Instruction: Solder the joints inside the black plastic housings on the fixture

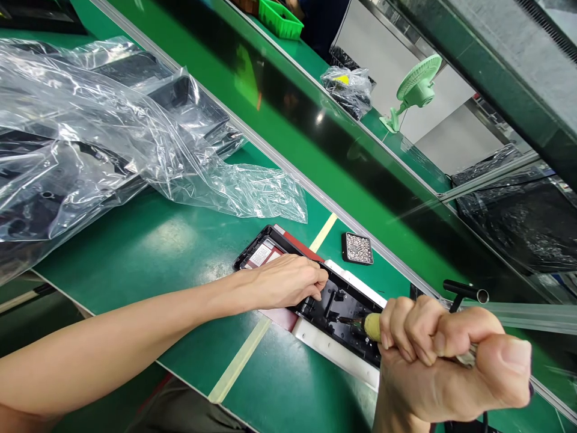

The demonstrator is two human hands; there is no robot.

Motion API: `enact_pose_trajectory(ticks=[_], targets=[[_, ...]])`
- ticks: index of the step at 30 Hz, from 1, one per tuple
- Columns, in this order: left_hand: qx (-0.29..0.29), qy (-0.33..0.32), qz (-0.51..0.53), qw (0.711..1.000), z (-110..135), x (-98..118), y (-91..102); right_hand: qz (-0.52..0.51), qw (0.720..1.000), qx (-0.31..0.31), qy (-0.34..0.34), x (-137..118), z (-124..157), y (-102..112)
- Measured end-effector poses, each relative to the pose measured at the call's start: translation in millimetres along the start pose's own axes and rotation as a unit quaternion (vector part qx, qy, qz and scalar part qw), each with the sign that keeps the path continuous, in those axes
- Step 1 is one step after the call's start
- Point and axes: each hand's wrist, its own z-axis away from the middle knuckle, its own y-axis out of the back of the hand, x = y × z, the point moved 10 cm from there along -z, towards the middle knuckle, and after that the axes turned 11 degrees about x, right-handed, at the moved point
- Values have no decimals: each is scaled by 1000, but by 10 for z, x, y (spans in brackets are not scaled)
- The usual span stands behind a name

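Note:
A long black plastic housing (pixel 331 297) lies open side up between white blocks (pixel 336 349) on the green table, its far left end showing white labels. My left hand (pixel 293 279) rests over the housing, fingers curled and pressed together; what they hold, if anything, is hidden. My right hand (pixel 444 355) is wrapped round a screwdriver with a yellow collar (pixel 372 326). The tool's thin tip points into the housing, near its middle; whether it touches a screw is too small to tell. A small black tray of screws (pixel 358 248) sits just beyond the housing.
Clear plastic bags (pixel 148 132) cover black parts at the left. A metal rail (pixel 270 159) edges the green conveyor belt beyond the table. A black T-shaped tube (pixel 464 291) stands beside my right hand. Across the belt are a green fan (pixel 417 84) and a green basket (pixel 280 21).

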Motion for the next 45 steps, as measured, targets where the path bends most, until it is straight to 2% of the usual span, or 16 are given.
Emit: enact_pose_trajectory(ticks=[45], targets=[[2, -7, 0, 1000, 5, 15, -5, -6, 1000, 3, 1, 1, -1, -25]])
